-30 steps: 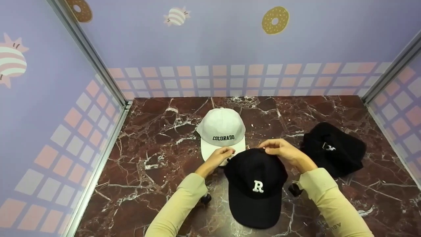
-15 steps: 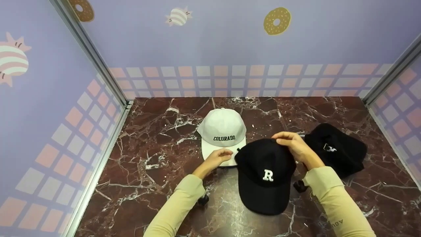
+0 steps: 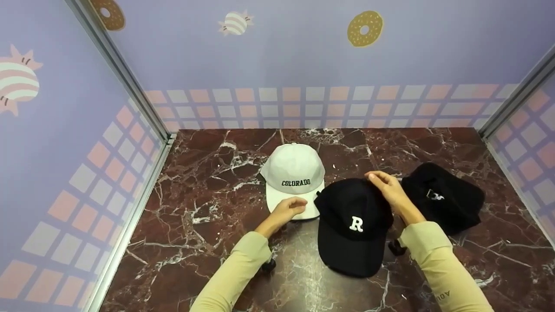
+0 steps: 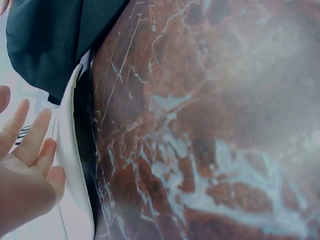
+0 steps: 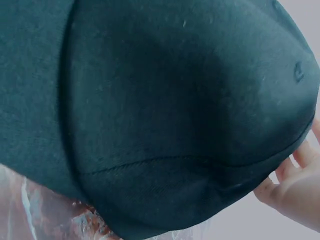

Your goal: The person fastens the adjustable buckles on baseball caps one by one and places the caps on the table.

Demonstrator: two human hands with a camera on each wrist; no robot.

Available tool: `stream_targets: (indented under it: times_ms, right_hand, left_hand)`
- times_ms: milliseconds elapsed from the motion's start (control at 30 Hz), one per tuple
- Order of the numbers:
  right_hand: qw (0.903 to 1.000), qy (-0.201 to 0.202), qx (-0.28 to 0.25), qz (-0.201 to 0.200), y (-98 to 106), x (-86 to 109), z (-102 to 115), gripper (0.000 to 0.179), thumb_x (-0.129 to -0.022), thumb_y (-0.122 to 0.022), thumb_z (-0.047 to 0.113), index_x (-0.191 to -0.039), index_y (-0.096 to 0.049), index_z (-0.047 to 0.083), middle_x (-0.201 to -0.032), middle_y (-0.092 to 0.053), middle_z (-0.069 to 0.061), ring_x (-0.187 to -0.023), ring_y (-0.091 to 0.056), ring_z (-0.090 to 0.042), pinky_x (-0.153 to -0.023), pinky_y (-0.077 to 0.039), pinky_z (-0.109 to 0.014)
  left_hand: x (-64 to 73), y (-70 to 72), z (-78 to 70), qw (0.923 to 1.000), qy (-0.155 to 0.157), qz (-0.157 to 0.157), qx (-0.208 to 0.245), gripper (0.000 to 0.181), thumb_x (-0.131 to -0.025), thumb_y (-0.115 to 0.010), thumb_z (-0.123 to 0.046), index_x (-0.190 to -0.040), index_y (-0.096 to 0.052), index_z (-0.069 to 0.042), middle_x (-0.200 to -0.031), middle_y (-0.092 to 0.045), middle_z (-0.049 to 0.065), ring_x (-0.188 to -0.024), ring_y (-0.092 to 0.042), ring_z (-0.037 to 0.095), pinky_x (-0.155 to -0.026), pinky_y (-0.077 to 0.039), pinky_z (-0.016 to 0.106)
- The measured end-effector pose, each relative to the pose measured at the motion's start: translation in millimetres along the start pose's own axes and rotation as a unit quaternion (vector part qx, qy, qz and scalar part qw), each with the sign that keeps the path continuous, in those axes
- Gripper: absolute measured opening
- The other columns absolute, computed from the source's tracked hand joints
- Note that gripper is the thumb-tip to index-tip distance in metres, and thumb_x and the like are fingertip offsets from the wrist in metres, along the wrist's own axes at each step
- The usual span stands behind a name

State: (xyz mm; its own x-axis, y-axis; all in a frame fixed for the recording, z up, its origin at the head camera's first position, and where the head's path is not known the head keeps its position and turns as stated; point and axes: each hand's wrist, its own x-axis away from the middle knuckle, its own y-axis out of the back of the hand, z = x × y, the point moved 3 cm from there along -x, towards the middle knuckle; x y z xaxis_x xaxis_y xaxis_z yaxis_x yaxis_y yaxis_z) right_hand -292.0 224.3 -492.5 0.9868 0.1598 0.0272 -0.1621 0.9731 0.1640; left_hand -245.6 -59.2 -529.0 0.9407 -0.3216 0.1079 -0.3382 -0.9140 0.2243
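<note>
A black baseball cap (image 3: 354, 206) with a white letter R sits on the marble table, its brim toward me. My right hand (image 3: 392, 190) is at the back right of its crown; in the right wrist view, the fingers (image 5: 304, 156) lie extended along the crown's edge. My left hand (image 3: 286, 211) hovers over the brim of a white cap (image 3: 294, 167) lettered COLORADO. The left wrist view shows its fingers (image 4: 32, 137) loosely spread, holding nothing. The black cap's left side lies close to the white brim.
A second black cap (image 3: 442, 199), crumpled and with a small white mark, lies right of my right hand. The marble tabletop (image 3: 208, 182) is bounded by a patterned back wall (image 3: 277, 56) and side walls with metal rails.
The black R cap has moved right and away from me with my right hand, whose fingers have left the top of its crown. My left hand has stayed near the white brim.
</note>
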Motion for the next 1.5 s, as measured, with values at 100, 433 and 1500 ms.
stream_targets:
  times_ms: [100,433,1500]
  right_hand:
    - [0.9983,-0.019,0.054,-0.006,3,2.5,-2,0.053,-0.093,-0.037,0.038,-0.118,-0.046,-0.008,-0.110,-0.057,-0.007,-0.090,-0.051,0.000,-0.080,-0.040,-0.015]
    - [0.9731,-0.188,0.094,0.095,22,23.1,-19,0.081,-0.086,-0.022,0.061,-0.138,-0.012,0.000,-0.140,-0.020,-0.026,-0.127,-0.024,-0.038,-0.096,-0.028,-0.057]
    - [0.9707,-0.167,0.102,-0.139,35,18.2,-41,0.056,-0.081,-0.052,0.050,-0.104,-0.047,0.000,-0.089,-0.043,-0.003,-0.071,-0.044,-0.009,-0.062,-0.040,-0.021]
  left_hand:
    - [-2.3,-4.7,6.8,0.9989,-0.018,-0.013,-0.041,0.027,-0.084,-0.053,-0.008,-0.108,-0.057,0.003,-0.113,-0.058,0.019,-0.105,-0.054,0.029,-0.091,-0.042,0.036]
    - [11.8,-38.9,-4.2,0.9665,-0.041,0.080,-0.240,0.057,-0.074,-0.066,-0.012,-0.126,-0.043,-0.007,-0.118,-0.051,0.015,-0.088,-0.059,0.021,-0.078,-0.046,0.025]
    - [18.4,-86.7,6.0,0.8254,-0.081,0.131,-0.543,0.064,-0.083,-0.053,-0.044,-0.138,-0.028,-0.024,-0.145,-0.024,0.008,-0.128,-0.031,0.025,-0.101,-0.030,0.039]
